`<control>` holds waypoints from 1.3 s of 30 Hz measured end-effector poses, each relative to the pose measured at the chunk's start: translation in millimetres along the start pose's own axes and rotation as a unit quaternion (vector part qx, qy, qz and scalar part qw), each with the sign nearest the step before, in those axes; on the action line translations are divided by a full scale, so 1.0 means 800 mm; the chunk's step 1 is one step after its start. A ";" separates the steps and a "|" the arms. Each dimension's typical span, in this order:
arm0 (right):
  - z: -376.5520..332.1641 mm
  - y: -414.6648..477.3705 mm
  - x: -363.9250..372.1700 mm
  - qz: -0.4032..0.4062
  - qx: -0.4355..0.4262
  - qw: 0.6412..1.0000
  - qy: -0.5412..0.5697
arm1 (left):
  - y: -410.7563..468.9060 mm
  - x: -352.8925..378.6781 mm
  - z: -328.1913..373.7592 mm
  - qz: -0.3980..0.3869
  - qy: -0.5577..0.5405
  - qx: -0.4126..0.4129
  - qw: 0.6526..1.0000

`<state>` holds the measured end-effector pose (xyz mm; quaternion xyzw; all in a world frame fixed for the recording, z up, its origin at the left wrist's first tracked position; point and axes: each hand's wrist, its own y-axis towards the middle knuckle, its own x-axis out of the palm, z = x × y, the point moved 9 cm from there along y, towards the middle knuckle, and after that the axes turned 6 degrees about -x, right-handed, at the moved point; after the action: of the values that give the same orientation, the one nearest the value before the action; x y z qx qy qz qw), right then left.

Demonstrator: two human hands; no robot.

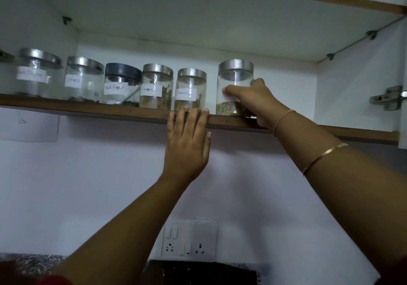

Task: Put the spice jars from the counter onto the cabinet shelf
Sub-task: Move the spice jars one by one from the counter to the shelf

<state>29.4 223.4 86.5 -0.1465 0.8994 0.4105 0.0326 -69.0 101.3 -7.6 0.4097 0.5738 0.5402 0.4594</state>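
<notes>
spice jar (234,80) with a silver lid is upright at the front edge of the cabinet shelf (88,108), at the right end of a row, just beside the cinnamon jar (191,89). it holds a thin layer of greenish bits at the bottom. whether its base rests fully on the board cannot be told.

the right hand (253,100) grips it from the right side, fingers curled across the white label and thumb up near the lid. that arm reaches up and to the left from the lower right, with a thin band at the wrist and a bangle (323,157) further down the forearm.

the left hand (187,139) holds nothing; its fingers are straight and close together, laid flat against the shelf's wooden front edge below the cinnamon jar, fingertips reaching the top of the edge. its forearm rises steeply from the lower left.

further left stand a black pepper jar (122,84) with a dark lid and other labelled jars.
</notes>
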 end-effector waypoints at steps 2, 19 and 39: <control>0.010 0.009 0.005 -0.023 0.022 0.999 -0.018 | 0.000 0.001 0.001 0.006 0.001 -0.007 1.000; 0.040 0.058 0.027 -0.065 0.029 0.983 -0.172 | 0.001 0.003 0.001 0.085 0.009 -0.023 0.996; -0.011 -0.034 0.027 -0.023 -0.051 0.915 -0.399 | 0.000 -0.010 0.010 -0.107 0.051 -0.030 0.993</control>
<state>16.9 194.6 68.8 0.0075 0.7860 0.4789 0.3908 -59.7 95.8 -6.5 0.3041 0.6208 0.5253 0.4962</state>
